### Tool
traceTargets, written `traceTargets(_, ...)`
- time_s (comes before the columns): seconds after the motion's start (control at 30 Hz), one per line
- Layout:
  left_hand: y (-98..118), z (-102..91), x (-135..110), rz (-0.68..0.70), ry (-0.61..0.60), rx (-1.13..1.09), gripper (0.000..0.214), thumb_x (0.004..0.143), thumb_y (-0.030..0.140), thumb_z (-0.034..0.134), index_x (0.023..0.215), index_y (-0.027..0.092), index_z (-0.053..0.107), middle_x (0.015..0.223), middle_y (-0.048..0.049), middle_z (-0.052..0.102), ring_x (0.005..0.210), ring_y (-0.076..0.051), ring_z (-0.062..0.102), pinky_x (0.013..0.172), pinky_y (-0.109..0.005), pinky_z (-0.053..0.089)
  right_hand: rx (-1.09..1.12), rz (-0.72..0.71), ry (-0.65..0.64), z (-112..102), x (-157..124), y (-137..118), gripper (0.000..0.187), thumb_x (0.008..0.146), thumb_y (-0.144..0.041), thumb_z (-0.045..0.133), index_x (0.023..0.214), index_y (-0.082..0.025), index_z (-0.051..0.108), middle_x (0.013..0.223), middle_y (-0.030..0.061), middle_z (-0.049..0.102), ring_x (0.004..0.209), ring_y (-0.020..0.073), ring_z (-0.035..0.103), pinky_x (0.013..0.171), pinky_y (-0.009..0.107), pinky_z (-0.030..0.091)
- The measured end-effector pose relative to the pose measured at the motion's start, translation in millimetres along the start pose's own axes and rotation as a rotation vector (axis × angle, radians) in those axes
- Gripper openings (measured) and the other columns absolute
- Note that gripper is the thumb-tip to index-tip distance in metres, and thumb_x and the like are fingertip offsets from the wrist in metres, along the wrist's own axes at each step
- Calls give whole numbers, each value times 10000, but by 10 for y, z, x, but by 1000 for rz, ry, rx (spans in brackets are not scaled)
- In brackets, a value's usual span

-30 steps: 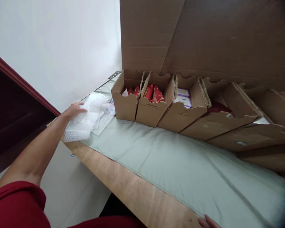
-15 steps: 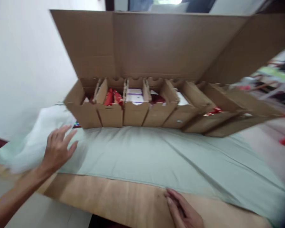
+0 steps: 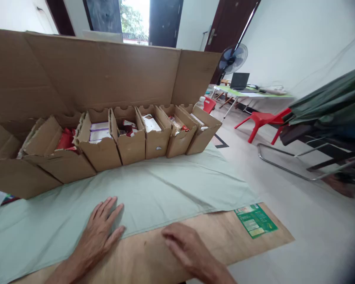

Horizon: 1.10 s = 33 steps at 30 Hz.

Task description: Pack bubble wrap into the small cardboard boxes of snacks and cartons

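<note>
My left hand (image 3: 99,232) lies flat with fingers spread on the pale green cloth (image 3: 165,189) near the table's front edge, holding nothing. Just right of it, my right hand (image 3: 185,246) rests palm down on the bare wooden tabletop (image 3: 230,236), fingers stretched out and empty. Behind both hands stands a row of several open cardboard boxes (image 3: 130,138) with red packets (image 3: 65,139) and white packs (image 3: 98,131) inside. A tall cardboard flap (image 3: 106,71) rises behind the row.
A green printed label (image 3: 256,220) is stuck on the table's right corner. Past the table's right edge is open floor with red plastic chairs (image 3: 263,120), a metal frame (image 3: 298,165), a standing fan (image 3: 232,59) and a far table with a laptop (image 3: 239,81).
The view has swung from the table's left end to its right end. My left hand left the bubble wrap and now lies flat on the cloth; my right hand came up beside it.
</note>
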<state>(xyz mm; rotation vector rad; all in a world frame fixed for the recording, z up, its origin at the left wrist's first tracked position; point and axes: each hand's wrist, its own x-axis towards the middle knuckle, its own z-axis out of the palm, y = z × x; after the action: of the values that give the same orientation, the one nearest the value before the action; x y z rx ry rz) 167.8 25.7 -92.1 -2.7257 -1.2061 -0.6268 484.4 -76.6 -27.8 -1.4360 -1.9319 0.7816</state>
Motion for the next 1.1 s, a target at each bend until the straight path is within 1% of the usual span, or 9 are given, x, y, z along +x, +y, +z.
traceTargets(0.13, -23, 21, -61, 85, 29, 93, 535, 984, 421, 528, 1479, 217, 506, 1549, -145, 520, 1416, -316, 487, 1140, -484, 391, -254, -17, 254, -871, 317, 389, 238, 953, -297, 540, 1078, -241, 735, 1046, 84, 795, 968, 248, 742, 876, 384, 590)
traceTargets(0.27, -14, 18, -48, 105, 38, 113, 544, 972, 422, 542, 1471, 204, 517, 1554, -149, 507, 1418, -317, 474, 1150, -469, 347, -657, -6, 556, -1875, 1030, 609, 348, 938, -273, 506, 1224, -196, 690, 1258, 140, 736, 1152, 324, 661, 981, 492, 517)
traceTargets(0.33, -7, 24, -47, 102, 38, 110, 549, 967, 417, 550, 1473, 208, 516, 1564, -147, 497, 1420, -320, 472, 1155, -471, 338, -872, 46, 559, -2234, 1419, 644, 471, 906, -245, 535, 1360, -149, 613, 1437, 175, 627, 1292, 363, 565, 1021, 528, 455)
traceTargets(0.4, -3, 33, -53, 102, 41, 110, 557, 962, 416, 559, 1477, 207, 515, 1571, -148, 489, 1421, -325, 475, 1159, -473, 336, -1028, 112, 446, -2455, 1738, 668, 518, 857, -214, 575, 1370, -151, 608, 1467, 174, 605, 1335, 371, 515, 1016, 527, 416)
traceTargets(0.47, -2, 45, -60, 99, 44, 110, 567, 959, 422, 567, 1481, 209, 515, 1582, -146, 481, 1422, -327, 477, 1164, -471, 338, -1093, 152, 332, -2565, 1951, 696, 408, 821, -178, 586, 1211, -184, 706, 1333, 142, 704, 1298, 349, 537, 988, 491, 394)
traceTargets(0.57, -4, 61, -65, 94, 54, 99, 577, 951, 437, 578, 1482, 217, 522, 1589, -136, 479, 1424, -323, 480, 1174, -462, 343, -1125, 168, 246, -2614, 2074, 729, 249, 826, -164, 561, 954, -214, 768, 1109, 100, 792, 1178, 313, 600, 917, 436, 369)
traceTargets(0.8, 1, 65, -61, 80, 60, 90, 571, 951, 447, 573, 1476, 226, 525, 1578, -133, 494, 1417, -317, 487, 1176, -467, 347, -1220, 236, 154, -2623, 2035, 650, 308, 903, -195, 488, 1020, -222, 771, 1047, 103, 802, 998, 276, 658, 806, 392, 312)
traceTargets(0.93, 7, 57, -51, 97, 68, 117, 559, 951, 445, 572, 1459, 215, 538, 1559, -148, 510, 1407, -323, 493, 1152, -473, 362, -1275, 253, 95, -2630, 1863, 489, 296, 899, -154, 484, 978, -200, 766, 1008, 116, 802, 948, 264, 684, 816, 391, 309)
traceTargets(1.1, 15, 52, -46, 81, 60, 122, 558, 948, 455, 573, 1455, 227, 528, 1534, -151, 531, 1401, -324, 496, 1129, -485, 387, -1315, 256, -30, -2540, 1425, 115, 239, 882, -139, 522, 889, -191, 755, 885, 112, 799, 834, 253, 708, 774, 367, 335)
